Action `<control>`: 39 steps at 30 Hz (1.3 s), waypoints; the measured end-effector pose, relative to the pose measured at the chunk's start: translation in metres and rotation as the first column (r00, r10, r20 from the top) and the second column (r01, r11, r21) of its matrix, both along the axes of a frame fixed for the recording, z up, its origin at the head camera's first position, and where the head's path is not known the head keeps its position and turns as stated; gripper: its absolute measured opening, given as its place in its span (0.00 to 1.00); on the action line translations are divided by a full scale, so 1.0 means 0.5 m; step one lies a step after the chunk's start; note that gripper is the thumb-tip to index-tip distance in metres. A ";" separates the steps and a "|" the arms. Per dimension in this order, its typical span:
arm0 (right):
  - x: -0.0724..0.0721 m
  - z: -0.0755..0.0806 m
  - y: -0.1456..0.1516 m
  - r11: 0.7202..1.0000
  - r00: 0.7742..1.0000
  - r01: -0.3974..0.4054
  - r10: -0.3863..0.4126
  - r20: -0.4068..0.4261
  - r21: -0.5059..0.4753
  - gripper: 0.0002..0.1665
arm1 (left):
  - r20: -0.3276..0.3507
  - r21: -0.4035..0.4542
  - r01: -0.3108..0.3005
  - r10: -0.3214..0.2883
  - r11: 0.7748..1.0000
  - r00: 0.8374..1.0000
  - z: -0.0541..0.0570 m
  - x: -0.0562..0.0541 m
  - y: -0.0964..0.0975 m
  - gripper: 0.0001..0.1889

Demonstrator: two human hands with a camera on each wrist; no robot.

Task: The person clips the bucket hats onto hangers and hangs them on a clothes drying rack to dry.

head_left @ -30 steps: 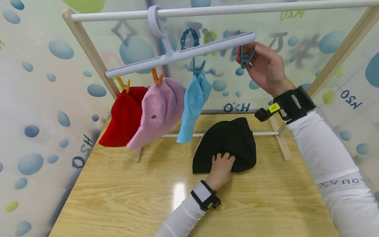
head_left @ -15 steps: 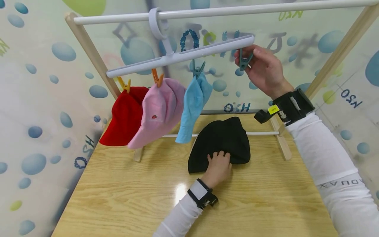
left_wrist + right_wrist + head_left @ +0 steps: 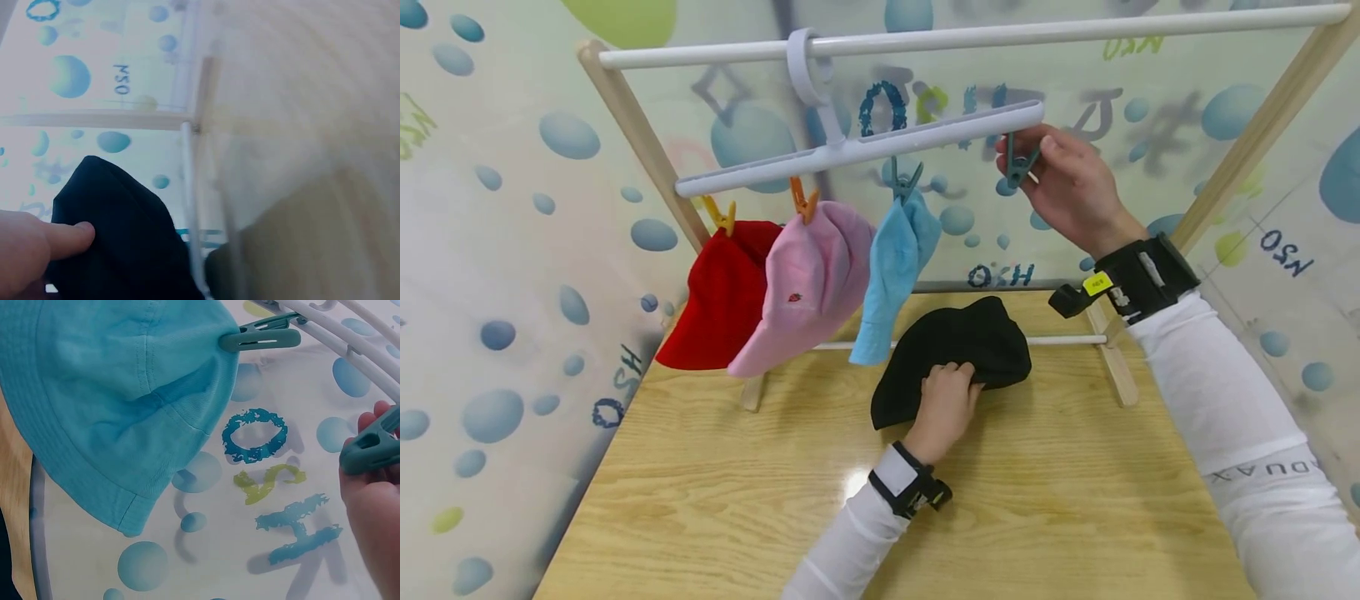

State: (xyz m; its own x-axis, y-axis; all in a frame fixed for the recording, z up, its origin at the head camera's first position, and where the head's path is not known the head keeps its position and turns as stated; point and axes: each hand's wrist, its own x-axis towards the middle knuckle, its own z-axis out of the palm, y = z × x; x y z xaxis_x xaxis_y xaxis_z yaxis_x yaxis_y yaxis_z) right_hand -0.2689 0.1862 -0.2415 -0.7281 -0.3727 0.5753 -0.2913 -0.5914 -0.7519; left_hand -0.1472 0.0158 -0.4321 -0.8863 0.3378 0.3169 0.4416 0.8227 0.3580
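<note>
My left hand (image 3: 943,408) grips the lower edge of a black bucket hat (image 3: 973,333), folded flat and partly raised off the table. In the left wrist view the thumb (image 3: 65,240) lies over the dark cloth (image 3: 119,231). My right hand (image 3: 1078,187) is up at the right end of a pale hanger (image 3: 917,135), its fingers around a dark green clothespin (image 3: 1017,169) there. Nothing hangs from that clothespin. Left of it a light blue bucket hat (image 3: 891,267) hangs from another green clothespin (image 3: 902,185).
A pink hat (image 3: 820,283) with an orange clothespin (image 3: 803,200) and a red hat (image 3: 722,300) with a yellow clothespin (image 3: 720,215) hang farther left. The tilted hanger hooks onto the rack's white top bar (image 3: 1075,32). Wooden rack legs (image 3: 1116,367) stand on the table (image 3: 700,500).
The left hand has curled its fingers on the black hat, which has moved left and lifted at its near edge. The right hand stays at the clothespin.
</note>
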 end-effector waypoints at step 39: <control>0.005 -0.015 0.034 0.965 0.996 -0.091 0.087 0.028 0.245 0.13 | -0.167 0.475 0.119 -0.044 0.872 0.985 0.188 -0.083 -0.035 0.11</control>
State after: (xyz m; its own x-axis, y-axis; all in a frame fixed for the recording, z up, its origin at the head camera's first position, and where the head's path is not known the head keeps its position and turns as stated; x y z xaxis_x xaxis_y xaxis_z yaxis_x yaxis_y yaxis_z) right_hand -0.2664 0.2030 -0.2489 -0.6945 -0.5648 0.4458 -0.2320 -0.4106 -0.8818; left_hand -0.1887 -0.0016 -0.3379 -0.7931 0.1790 0.5822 0.5778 0.5234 0.6262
